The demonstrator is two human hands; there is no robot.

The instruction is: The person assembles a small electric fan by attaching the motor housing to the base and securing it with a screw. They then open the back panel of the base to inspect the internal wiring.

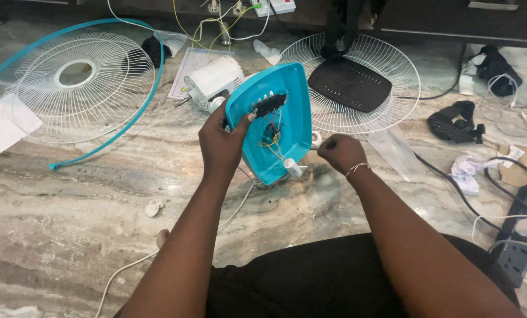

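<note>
Fingers [235,121] of the left hand [221,144] grip the blue fan cover [287,94] at its 9 o'clock edge; its long side tilts toward 1 o'clock above the floor [69,206]; the right hand [340,152], at 4 o'clock, pinches a thin wire [317,148].

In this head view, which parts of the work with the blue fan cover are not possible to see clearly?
- Right hand: its closed fingers hide whatever it pinches.
- Turquoise fan housing: its outer face is turned away; the wires inside are too small to trace.
- White motor: partly hidden behind the housing and the left hand.
- Power strip: nearly at the right edge.
</note>
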